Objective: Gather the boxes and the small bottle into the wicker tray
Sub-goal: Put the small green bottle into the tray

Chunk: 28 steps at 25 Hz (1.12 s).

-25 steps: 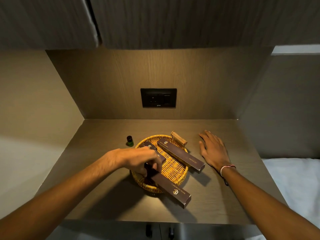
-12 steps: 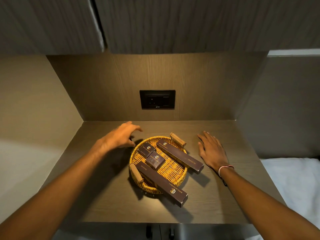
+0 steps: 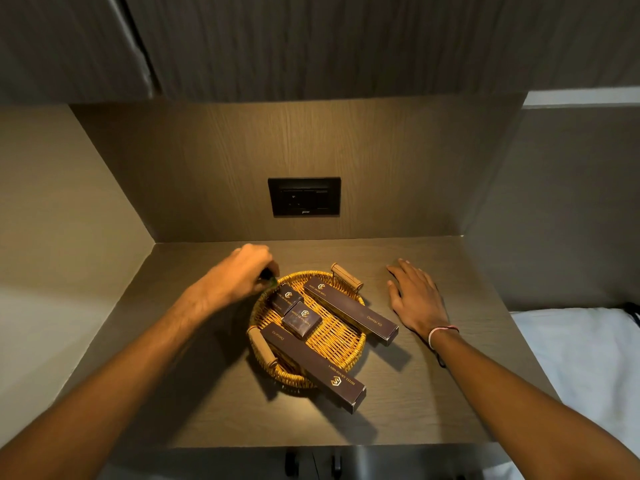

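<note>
Left hand clenched around small bottle beside wicker tray; right hand flat, released.

A wood-grain shelf sits in a lit alcove with matching back panel. A black socket plate is set into that panel. Overhead cabinets hang above. White bedding lies at right.

A black socket panel is sitting on the wall beyond the left hand; white bedding is lying beside the desk.
</note>
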### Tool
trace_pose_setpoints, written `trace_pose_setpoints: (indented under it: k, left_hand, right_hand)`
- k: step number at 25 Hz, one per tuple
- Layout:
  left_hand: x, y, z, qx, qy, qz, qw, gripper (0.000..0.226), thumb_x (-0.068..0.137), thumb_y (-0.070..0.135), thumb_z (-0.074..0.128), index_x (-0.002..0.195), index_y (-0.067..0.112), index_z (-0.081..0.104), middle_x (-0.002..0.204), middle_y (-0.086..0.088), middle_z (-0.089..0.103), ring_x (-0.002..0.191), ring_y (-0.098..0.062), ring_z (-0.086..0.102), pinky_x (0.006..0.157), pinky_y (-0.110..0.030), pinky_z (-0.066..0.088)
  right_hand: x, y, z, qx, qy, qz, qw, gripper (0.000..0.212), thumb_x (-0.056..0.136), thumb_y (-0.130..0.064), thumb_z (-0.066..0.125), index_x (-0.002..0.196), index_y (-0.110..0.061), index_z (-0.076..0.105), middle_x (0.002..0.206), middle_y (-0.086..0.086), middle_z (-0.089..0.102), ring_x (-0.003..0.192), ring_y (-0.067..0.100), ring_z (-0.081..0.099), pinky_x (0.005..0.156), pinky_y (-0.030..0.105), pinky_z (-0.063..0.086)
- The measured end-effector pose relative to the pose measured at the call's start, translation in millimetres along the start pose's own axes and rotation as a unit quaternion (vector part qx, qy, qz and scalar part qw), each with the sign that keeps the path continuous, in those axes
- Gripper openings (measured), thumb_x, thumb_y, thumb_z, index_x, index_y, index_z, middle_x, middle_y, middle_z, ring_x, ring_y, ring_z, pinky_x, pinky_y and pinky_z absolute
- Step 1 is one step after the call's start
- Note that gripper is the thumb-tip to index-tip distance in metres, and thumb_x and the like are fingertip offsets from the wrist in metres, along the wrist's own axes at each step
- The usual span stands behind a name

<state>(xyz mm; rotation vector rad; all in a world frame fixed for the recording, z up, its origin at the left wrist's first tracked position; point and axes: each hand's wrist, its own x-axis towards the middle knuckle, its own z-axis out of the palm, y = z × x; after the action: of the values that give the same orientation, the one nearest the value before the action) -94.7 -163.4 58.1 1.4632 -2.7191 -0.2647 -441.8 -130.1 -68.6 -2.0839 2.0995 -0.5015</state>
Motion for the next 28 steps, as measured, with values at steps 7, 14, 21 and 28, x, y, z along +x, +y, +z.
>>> trace_pose_setpoints:
  k: [7, 14, 21, 28]
  left_hand:
    - [0, 108, 29, 0.047, -0.082, 0.15, 0.984, 0.027, 0.082, 0.029, 0.072, 0.108, 0.023, 0.067, 0.108, 0.0, 0.07, 0.099, -0.019, 0.064, 0.074, -0.03, 0.051]
    - [-4, 118, 52, 0.039, -0.082, 0.163, 0.983, 0.029, 0.084, 0.028, 0.07, 0.111, 0.018, 0.066, 0.108, -0.006, 0.07, 0.099, -0.024, 0.066, 0.08, -0.039, 0.059]
    - [-6, 110, 43, -0.048, -0.037, 0.159, 0.985, 0.053, 0.08, 0.05, 0.071, 0.123, 0.022, 0.062, 0.103, -0.001, 0.071, 0.09, -0.016, 0.065, 0.071, -0.028, 0.048]
    - [-61, 68, 36, -0.18, 0.168, -0.047, 0.968, 0.042, 0.083, 0.052, 0.057, 0.111, 0.022, 0.068, 0.107, 0.001, 0.067, 0.093, -0.012, 0.063, 0.078, -0.041, 0.058]
  right_hand:
    - [-10, 3, 1, -0.001, -0.005, 0.009, 1.0, 0.048, 0.103, -0.034, 0.036, 0.149, -0.021, 0.037, 0.161, 0.007, 0.032, 0.151, 0.022, 0.024, 0.122, 0.042, 0.017]
    - [-8, 3, 3, -0.003, 0.008, 0.004, 1.0, 0.047, 0.102, -0.035, 0.037, 0.147, -0.022, 0.04, 0.16, 0.007, 0.035, 0.15, 0.022, 0.027, 0.121, 0.041, 0.019]
    - [-9, 12, 0, -0.011, 0.018, -0.001, 1.0, 0.046, 0.103, -0.032, 0.038, 0.147, -0.02, 0.042, 0.158, 0.01, 0.037, 0.148, 0.023, 0.03, 0.12, 0.041, 0.022]
    - [-2, 21, -4, 0.011, -0.027, 0.033, 0.999, 0.044, 0.102, -0.034, 0.042, 0.143, -0.022, 0.047, 0.155, 0.006, 0.042, 0.145, 0.026, 0.036, 0.116, 0.045, 0.03]
